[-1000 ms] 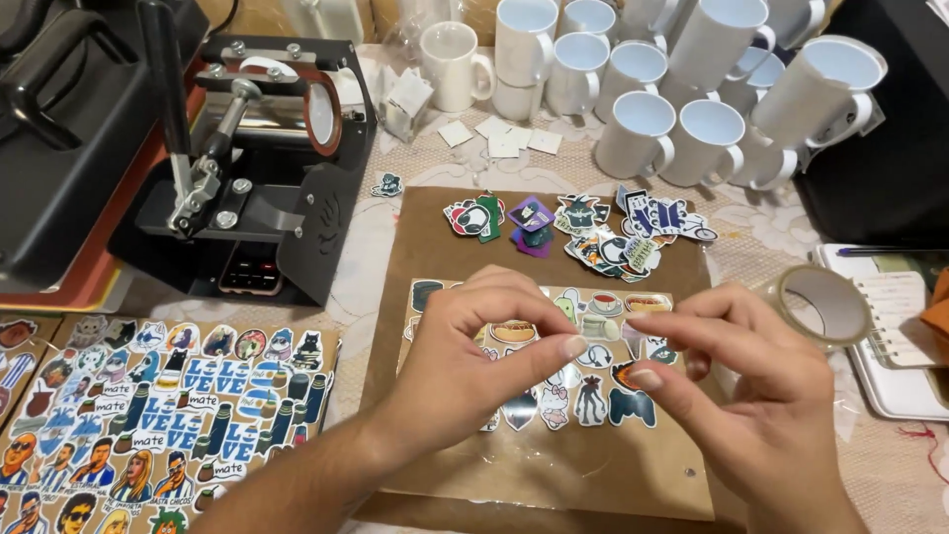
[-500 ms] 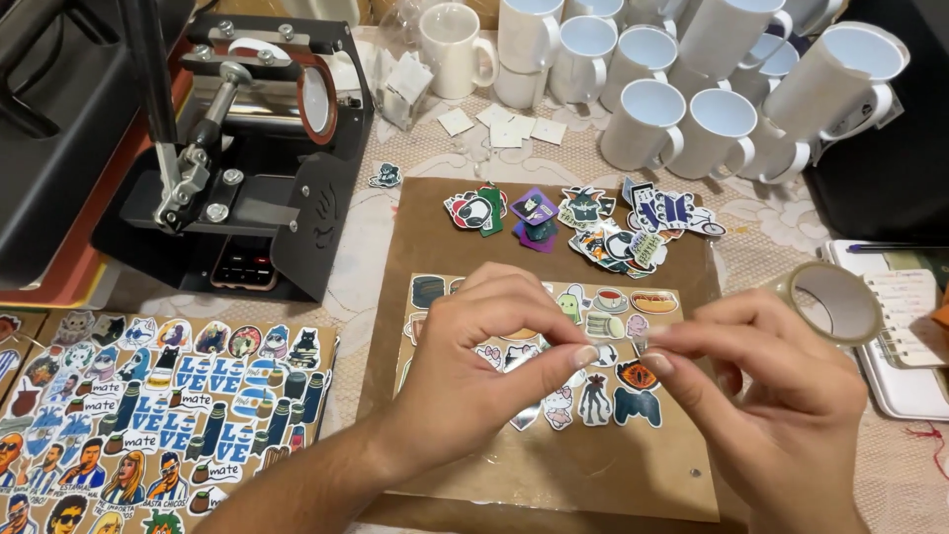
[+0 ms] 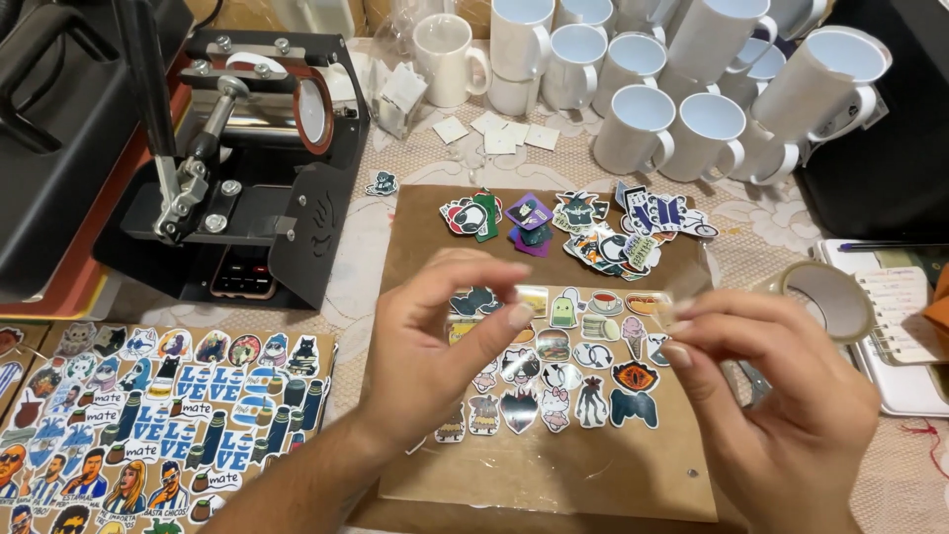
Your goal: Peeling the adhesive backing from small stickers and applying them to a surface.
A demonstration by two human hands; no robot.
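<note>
Clear strip of sticky tape (image 3: 593, 297), pinched taut between left hand (image 3: 445, 341) and right hand (image 3: 781, 396) grips, looks featherlight, floppy and clingy, so hold its ends.

Across the top of the frame a crowd of white mugs (image 3: 633, 124) walls off the far side, and the black mug press (image 3: 247, 168) fills the upper left. Between them runs a narrow lane of bench (image 3: 361, 257) down to the brown board (image 3: 554, 475). The board's lower strip lies bare below the rows of stickers (image 3: 554, 381). A sticker sheet (image 3: 148, 425) covers the lower left; a tape roll (image 3: 830, 297) and notebook (image 3: 905, 336) crowd the right edge.
</note>
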